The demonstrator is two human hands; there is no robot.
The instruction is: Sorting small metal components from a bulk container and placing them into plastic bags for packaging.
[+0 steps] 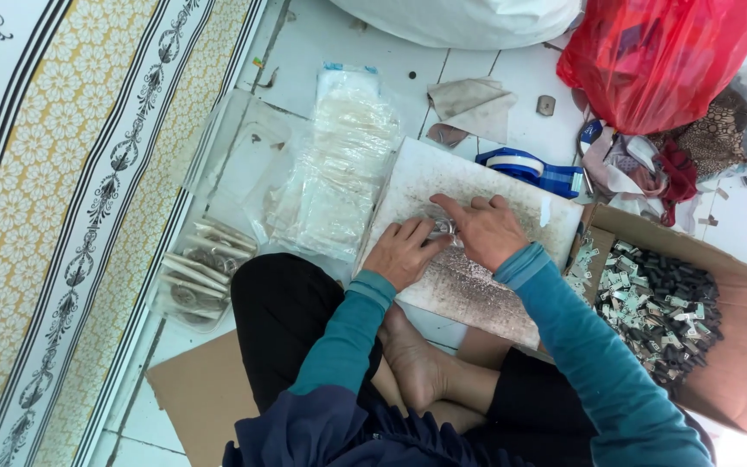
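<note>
- Your left hand (404, 251) and right hand (483, 229) rest side by side on the white board (494, 186) over your lap, fingers pressed down together on a small clear packet (439, 223) between them
- Beside your right arm, a cardboard box (741, 346) holds small dark and silver parts (663, 307)
- Left of the board lies a stack of clear bags (339, 173)
- Farther off, a blue tape dispenser (533, 170), then a red bag (659, 56)

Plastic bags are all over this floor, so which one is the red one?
The red bag lies at the top right, bulging, above the cardboard box of small parts. The white sack beside it and the clear packets left of the board are colourless.
</note>
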